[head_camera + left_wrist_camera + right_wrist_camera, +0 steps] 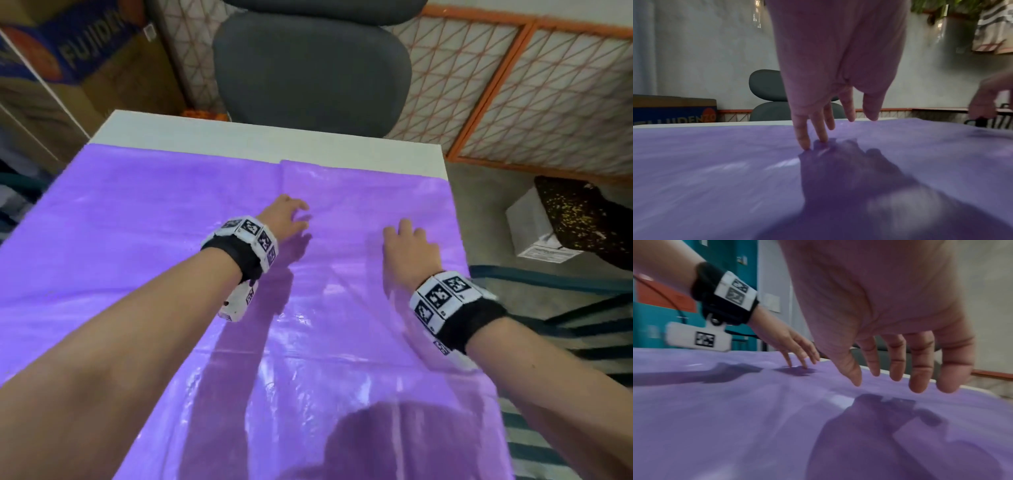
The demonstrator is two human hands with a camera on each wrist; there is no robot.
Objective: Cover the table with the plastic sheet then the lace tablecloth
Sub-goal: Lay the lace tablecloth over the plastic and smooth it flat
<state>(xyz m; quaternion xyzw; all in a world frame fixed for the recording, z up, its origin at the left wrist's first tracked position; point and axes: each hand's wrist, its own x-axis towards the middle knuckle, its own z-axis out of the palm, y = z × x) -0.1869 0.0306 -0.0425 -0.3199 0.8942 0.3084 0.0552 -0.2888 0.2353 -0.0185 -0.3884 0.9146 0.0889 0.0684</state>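
Observation:
A shiny purple plastic sheet lies spread over the white table, leaving a bare strip along the far edge. My left hand is open over the sheet's middle; in the left wrist view its fingertips touch the plastic sheet. My right hand is open, palm down, near the sheet's right side. In the right wrist view its fingers hover just above the plastic sheet. No lace tablecloth is in view.
A dark grey office chair stands behind the table's far edge. A cardboard box is at the far left. A white box with a dark speckled cloth sits on the floor at the right, beside orange-framed mesh panels.

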